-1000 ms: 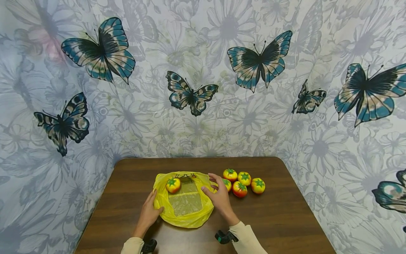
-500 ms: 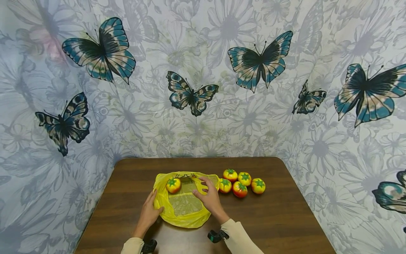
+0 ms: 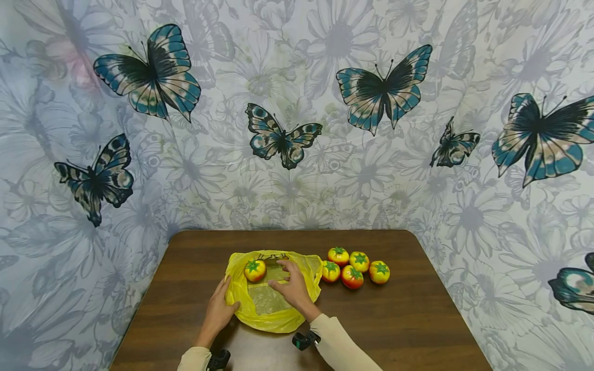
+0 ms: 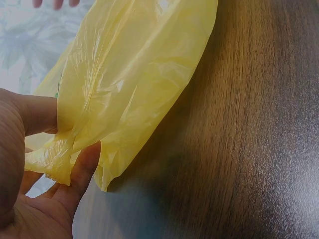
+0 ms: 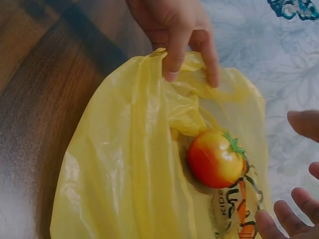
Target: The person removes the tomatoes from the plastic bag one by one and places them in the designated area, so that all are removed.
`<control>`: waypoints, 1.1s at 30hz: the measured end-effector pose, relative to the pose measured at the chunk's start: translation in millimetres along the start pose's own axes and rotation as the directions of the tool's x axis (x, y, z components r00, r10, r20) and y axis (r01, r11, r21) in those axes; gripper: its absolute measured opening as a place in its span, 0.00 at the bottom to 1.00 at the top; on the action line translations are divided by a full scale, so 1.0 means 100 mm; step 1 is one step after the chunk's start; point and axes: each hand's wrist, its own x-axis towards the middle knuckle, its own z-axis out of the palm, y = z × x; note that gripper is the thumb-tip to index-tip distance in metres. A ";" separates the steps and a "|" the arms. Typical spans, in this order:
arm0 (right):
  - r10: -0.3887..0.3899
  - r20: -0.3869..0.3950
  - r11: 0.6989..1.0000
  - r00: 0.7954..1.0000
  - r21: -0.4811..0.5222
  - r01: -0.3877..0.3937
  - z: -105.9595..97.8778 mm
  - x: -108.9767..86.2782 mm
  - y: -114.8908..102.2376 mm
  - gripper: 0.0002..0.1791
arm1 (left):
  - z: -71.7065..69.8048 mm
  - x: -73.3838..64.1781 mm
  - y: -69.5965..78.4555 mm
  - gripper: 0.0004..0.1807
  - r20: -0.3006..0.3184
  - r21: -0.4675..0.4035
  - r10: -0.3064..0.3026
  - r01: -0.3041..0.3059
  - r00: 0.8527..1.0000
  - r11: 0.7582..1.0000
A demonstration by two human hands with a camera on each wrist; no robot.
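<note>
A yellow plastic bag [image 3: 260,320] lies on the table with its mouth spread. My left hand [image 3: 219,312] holds the bag's left edge; in the left wrist view the thumb and fingers [image 4: 85,167] pinch the gathered film. One red-and-yellow tomato [image 3: 255,270] with a green leafy top sits inside the bag, near its back left, beside printed lettering in the right wrist view. Over the bag's mouth is my right hand [image 3: 296,289], fingers spread and bent a little, with nothing in them. It hovers to the right of that tomato.
Several more tomatoes [image 3: 352,277] stand in a cluster just right of the bag, the nearest one [image 3: 331,271] close to its edge. The brown wooden table [image 3: 408,319] meets a wall [image 3: 297,201] of flower and butterfly print behind.
My right hand has moved left, from the bag's right edge beside the tomatoes to over its mouth. My left hand and the tomato in the bag stay where they were.
</note>
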 end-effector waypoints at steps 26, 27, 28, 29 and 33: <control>0.050 0.052 0.974 0.997 -0.226 -0.037 0.51 0.35 0.12 0.35 | 0.00 0.01 0.00 0.46 0.004 -0.011 0.008 -0.008 1.000 1.000; 0.049 0.055 0.972 0.997 -0.233 -0.035 0.52 0.36 0.13 0.36 | 0.00 0.01 0.00 0.46 0.004 -0.009 0.008 -0.008 1.000 1.000; 0.049 0.058 0.970 0.997 -0.239 -0.033 0.53 0.37 0.14 0.36 | 0.00 0.01 0.00 0.46 0.004 -0.008 0.008 -0.008 1.000 1.000; 0.046 0.061 0.969 0.997 -0.244 -0.030 0.54 0.38 0.15 0.36 | 0.00 0.01 0.00 0.46 0.003 -0.007 0.008 -0.008 1.000 1.000; 0.069 0.078 0.963 0.995 -0.266 -0.046 0.57 0.40 0.18 0.35 | 0.02 0.00 0.00 0.46 0.002 -0.007 0.008 -0.008 1.000 1.000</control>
